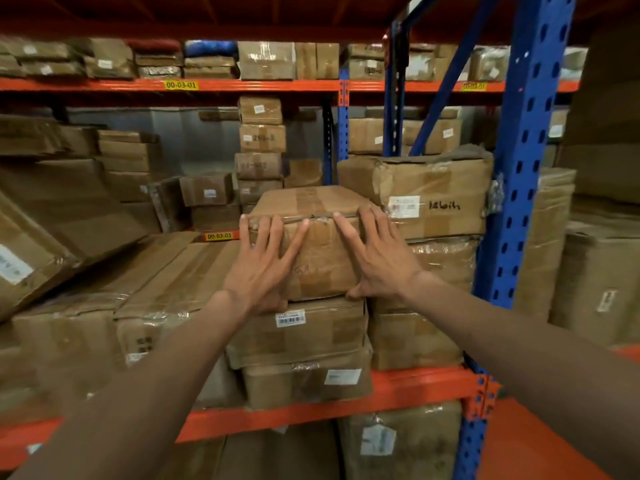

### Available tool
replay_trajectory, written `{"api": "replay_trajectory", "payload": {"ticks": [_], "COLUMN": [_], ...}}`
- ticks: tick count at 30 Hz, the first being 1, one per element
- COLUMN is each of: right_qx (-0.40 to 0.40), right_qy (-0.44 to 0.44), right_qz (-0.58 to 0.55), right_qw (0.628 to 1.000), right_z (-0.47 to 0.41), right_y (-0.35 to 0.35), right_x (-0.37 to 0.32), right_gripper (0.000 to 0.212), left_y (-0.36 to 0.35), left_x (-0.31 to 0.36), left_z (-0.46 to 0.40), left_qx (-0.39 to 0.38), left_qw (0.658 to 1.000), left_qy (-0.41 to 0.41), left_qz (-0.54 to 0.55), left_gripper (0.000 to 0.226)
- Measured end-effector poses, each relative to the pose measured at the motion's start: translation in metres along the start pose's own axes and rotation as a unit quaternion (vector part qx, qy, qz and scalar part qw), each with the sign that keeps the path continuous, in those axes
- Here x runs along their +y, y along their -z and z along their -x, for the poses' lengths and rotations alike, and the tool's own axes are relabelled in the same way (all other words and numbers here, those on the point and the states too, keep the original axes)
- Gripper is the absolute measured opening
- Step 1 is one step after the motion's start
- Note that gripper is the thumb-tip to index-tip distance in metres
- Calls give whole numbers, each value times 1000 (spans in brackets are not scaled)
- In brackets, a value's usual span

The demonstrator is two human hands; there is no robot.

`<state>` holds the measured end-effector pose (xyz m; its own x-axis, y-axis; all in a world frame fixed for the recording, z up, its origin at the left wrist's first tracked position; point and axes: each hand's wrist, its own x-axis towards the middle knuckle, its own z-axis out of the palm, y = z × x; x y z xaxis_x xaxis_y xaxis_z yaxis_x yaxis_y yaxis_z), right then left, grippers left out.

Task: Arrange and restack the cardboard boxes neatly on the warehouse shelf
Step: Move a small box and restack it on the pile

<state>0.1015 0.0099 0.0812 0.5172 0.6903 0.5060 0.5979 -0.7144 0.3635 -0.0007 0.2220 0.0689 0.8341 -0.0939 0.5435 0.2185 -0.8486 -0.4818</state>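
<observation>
A taped cardboard box (320, 258) sits on top of a stack of two flatter boxes (311, 336) on the orange shelf beam (408, 386). My left hand (265, 261) lies flat against the box's front face on its left side, fingers spread. My right hand (375, 258) presses flat on the right side of the same face, thumb at the lower edge. Neither hand wraps around the box. To the right stands a larger box (440, 197) with handwriting and a white label, atop more wrapped boxes.
Long flat cartons (166, 282) lie to the left, some leaning. A blue upright post (523, 174) stands on the right with boxes (595, 275) beyond it. Across the aisle, another rack (242, 85) holds a tall column of small boxes (261, 140).
</observation>
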Motion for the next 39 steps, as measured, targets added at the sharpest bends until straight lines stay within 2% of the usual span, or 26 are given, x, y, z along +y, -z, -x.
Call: {"api": "replay_trajectory", "payload": {"ticks": [12,15,19,21,24,31,35,39], "right_qx": [11,35,81,102,122,159,183,175], "right_qy": [1,1,16,23,39,71,72,70], "right_qz": [19,41,28,22,21,15,-10,-40], "right_qw": [1000,999,996,994,992,985,980,981], "right_z": [10,10,0,-14,-45,-134,-188,-236], "right_y": [-2,8,24,34,58,117,139,158], "right_x": [1,4,2,-7,-38,-164,-241,-302], "right_gripper": [147,133,112,107,103,89,82,79], "left_y": [12,15,22,23,20,20,25,25], "left_x": [25,18,-14,-37,-87,-251,-358,-438], "left_z": [0,5,17,26,48,104,127,141], "left_qx": [-61,-64,-48,-18,17,65,62,39], "left_qw": [996,997,996,997,994,973,957,948], "left_qy": [56,33,-21,0,74,220,279,313], "left_qz": [-20,11,71,80,78,5,-45,-42], "left_gripper": [153,149,132,126,123,119,119,124]}}
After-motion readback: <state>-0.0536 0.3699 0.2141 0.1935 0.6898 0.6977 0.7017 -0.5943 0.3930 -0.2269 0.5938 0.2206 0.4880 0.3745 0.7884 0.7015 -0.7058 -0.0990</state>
